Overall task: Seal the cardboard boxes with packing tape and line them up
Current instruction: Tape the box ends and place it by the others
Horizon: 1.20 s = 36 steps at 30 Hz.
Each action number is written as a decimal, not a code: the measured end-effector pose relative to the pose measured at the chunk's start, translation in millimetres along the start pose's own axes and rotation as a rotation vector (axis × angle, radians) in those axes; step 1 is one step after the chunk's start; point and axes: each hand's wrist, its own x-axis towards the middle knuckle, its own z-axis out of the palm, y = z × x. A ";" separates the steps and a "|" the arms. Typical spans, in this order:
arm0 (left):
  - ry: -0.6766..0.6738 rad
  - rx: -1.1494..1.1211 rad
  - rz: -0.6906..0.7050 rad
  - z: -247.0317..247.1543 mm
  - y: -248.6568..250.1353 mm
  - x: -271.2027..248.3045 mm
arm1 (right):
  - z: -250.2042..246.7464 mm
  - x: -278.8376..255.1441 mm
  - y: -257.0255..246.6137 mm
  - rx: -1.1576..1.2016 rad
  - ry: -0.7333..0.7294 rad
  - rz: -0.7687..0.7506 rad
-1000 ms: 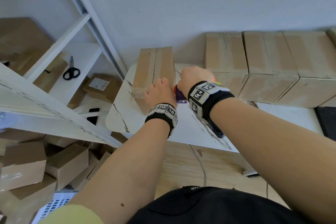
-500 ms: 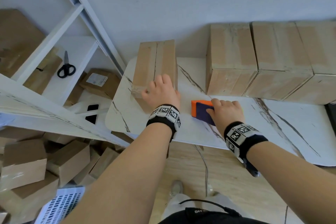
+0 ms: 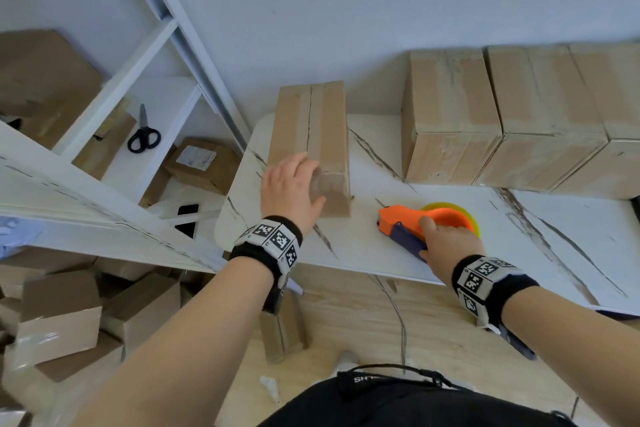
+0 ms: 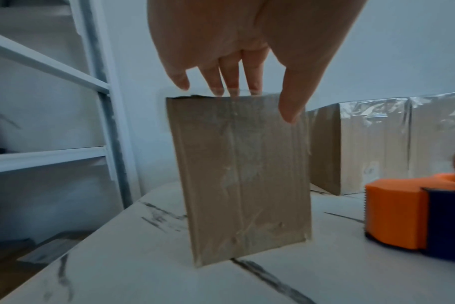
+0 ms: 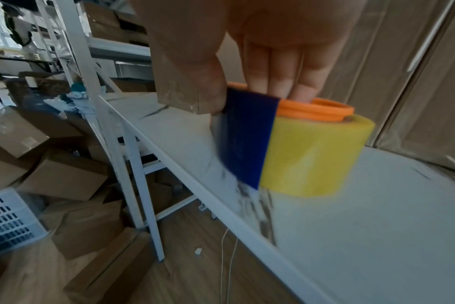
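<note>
The narrow cardboard box (image 3: 311, 135) stands near the table's (image 3: 433, 260) left corner, with clear tape over its top seam and running down the near end. The left hand (image 3: 291, 187) lies over that near top edge, fingers straight and slightly spread, thumb pressed on the taped face, apparently smoothing the tape end down. The right hand (image 3: 450, 246) rests on the tape dispenser (image 3: 415, 222) on the table near the front edge, fingers reaching into its orange core; whether they truly grip it is hard to tell through the blur. Sealing of this box looks nearly done. Next it needs sliding right to join the row of sealed boxes (image 3: 519, 121) along the back edge.
</note>
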 end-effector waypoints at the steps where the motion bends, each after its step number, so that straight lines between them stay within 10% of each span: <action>1: 0.007 0.005 -0.035 -0.7 -5.0 -1.1 | 0.2 -0.4 -0.5 0.026 -0.008 0.031; 6: -0.031 -0.211 -0.238 -4.6 -28.2 -7.0 | -29.0 3.4 -25.6 0.041 0.059 0.057; 17: -0.076 -0.529 -0.232 -9.7 -58.4 -12.6 | -77.9 44.9 -99.5 0.291 0.201 -0.099; 36: 0.005 -0.423 -0.163 -22.0 -76.7 3.0 | -82.4 53.8 -112.0 0.379 0.322 -0.029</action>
